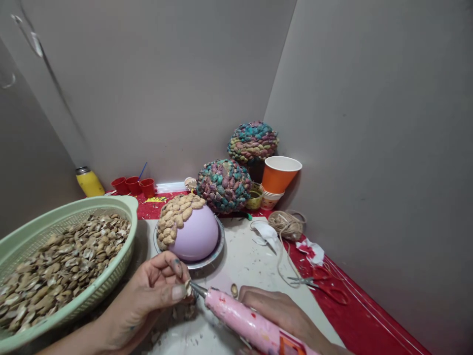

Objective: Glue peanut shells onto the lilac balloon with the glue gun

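Note:
My left hand (151, 291) pinches a small nut shell half (188, 290), which looks like peanut shell, between thumb and fingers. In my right hand (284, 310) is a pink hot glue gun (240, 315), its metal nozzle touching or nearly touching the shell. Just beyond, a lilac balloon (197, 234) rests in a round metal dish (220, 246). Overlapping tan peanut shells (176, 217) cover its left side and top. A loose shell half (234, 290) lies beside the glue gun. The fingers under the gun's grip are partly hidden.
A green basket (133, 209) of shells stands left. Behind are two coloured shell-covered balls (224, 186), red cups (133, 186), a yellow bottle (90, 183) and an orange paper cup (279, 175). Twine (286, 224) and scissors (328, 288) lie right, beside grey walls.

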Demonstrator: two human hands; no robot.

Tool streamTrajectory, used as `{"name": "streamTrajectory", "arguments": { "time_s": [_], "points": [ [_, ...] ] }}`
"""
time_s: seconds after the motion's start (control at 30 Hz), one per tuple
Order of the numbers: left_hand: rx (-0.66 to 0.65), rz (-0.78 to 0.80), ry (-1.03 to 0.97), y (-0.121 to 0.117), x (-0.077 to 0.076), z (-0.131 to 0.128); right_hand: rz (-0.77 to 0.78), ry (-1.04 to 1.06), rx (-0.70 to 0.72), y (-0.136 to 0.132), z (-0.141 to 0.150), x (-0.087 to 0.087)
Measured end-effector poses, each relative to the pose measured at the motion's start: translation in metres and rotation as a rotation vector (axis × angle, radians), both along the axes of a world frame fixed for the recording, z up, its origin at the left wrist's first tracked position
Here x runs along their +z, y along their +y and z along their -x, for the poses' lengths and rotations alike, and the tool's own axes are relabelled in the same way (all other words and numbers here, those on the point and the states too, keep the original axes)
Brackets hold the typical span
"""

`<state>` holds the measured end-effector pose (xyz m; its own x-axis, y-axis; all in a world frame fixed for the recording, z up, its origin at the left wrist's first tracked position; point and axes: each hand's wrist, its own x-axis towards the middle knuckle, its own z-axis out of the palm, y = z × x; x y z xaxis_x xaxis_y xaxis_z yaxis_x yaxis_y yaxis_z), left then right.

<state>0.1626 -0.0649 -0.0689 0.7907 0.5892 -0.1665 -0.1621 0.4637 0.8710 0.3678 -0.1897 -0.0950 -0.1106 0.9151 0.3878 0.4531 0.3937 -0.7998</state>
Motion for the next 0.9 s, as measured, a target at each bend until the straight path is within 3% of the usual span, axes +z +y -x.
{"name": "streamTrajectory", "arguments": {
  "time_s": [0.23,0.43,0.9],
  "points": [
    [0.007,-0.034,0.012,0.0,-0.004,0.001,-0.13,-0.132,0.039,0.004,-0.002,-0.011],
    [0.025,-0.052,0.019,0.0,-0.004,0.001,-0.093,-0.155,0.046,0.004,-0.004,-0.019],
    [0.034,-0.092,0.042,0.0,-0.005,0.0,-0.223,-0.194,-0.025,0.005,0.001,-0.02]
  ]
}}
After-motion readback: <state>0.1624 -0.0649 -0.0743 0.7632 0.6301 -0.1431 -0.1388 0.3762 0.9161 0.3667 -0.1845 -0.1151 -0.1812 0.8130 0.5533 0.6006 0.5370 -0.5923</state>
